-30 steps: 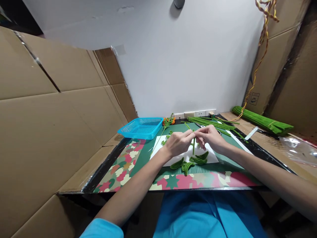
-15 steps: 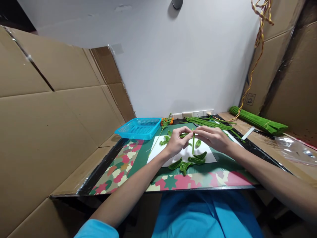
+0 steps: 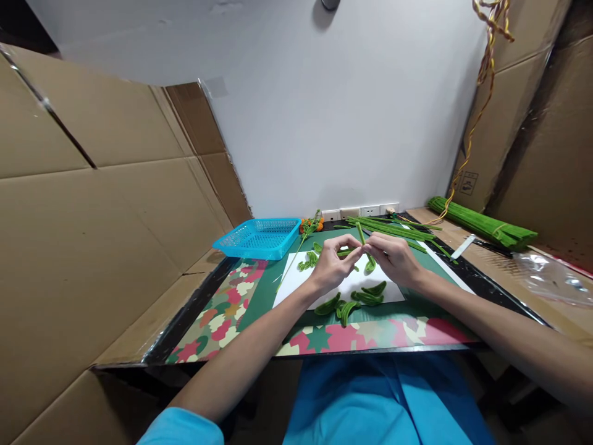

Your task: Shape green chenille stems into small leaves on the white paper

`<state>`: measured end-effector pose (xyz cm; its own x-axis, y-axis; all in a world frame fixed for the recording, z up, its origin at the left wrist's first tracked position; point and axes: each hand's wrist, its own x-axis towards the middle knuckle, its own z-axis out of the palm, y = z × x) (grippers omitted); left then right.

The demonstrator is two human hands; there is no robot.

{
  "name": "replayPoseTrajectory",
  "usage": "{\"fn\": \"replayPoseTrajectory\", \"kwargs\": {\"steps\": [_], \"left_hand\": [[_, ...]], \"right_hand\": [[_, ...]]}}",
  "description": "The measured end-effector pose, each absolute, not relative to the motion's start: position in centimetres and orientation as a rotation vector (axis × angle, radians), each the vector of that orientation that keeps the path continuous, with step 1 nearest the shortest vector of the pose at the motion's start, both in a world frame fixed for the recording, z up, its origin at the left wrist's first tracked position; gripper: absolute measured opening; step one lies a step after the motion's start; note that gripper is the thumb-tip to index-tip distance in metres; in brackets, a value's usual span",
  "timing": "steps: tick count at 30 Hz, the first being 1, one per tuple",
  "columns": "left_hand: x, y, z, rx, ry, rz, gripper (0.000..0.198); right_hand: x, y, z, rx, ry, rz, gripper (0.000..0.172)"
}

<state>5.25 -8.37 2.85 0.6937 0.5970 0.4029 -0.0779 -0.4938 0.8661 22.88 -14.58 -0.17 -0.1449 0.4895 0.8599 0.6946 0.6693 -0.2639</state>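
Note:
Above a white sheet of paper (image 3: pixel 296 285), my left hand (image 3: pixel 335 258) and my right hand (image 3: pixel 393 254) meet at the fingertips. Both pinch a green pipe cleaner (image 3: pixel 360 232), whose upper end sticks up between them and tilts left. Bent green pipe-cleaner leaves (image 3: pixel 368 298) lie on the paper's near edge, with several more leaves (image 3: pixel 345 311) beside them on the green mat. A smaller leaf cluster (image 3: pixel 306 262) sits left of my left hand. Partly behind the pipe cleaner, one more leaf (image 3: pixel 370 266) shows under my right hand.
A blue plastic basket (image 3: pixel 259 240) stands at the back left, with an orange flower on a green stem (image 3: pixel 311 225) beside it. Loose green pipe cleaners (image 3: pixel 393 228) lie at the back; a thick bundle (image 3: pixel 484 224) rests at right near a clear plastic bag (image 3: pixel 551 275). Cardboard walls flank the table.
The pipe cleaner has gone from hanging mostly below my fingertips to sticking up above them, tilted left. My right fingers have curled in closer; my left hand has barely moved.

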Motion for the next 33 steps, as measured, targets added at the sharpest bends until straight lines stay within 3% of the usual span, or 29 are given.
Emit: {"fn": "replayPoseTrajectory", "kwargs": {"steps": [7,13,18,24,33], "left_hand": [[4.8,-7.7,2.8,2.424,0.338,1.085,0.023],[4.2,-7.3,2.7,2.831,0.31,0.913,0.026],[4.8,-7.2,2.5,2.583,0.455,0.99,0.026],[5.1,-7.7,2.5,2.333,0.478,0.83,0.032],[5.4,-6.0,1.5,1.791,0.396,0.628,0.045]], "right_hand": [[21.7,-14.7,0.0,-1.046,-1.605,0.151,0.051],[21.5,-14.4,-0.4,-1.052,-1.472,0.605,0.059],[22.0,-13.9,-0.4,-1.105,-1.572,0.357,0.058],[22.9,-13.6,-1.2,-1.121,-1.759,-0.01,0.04],[23.4,-13.4,-1.1,-1.178,-1.591,0.128,0.039]]}}
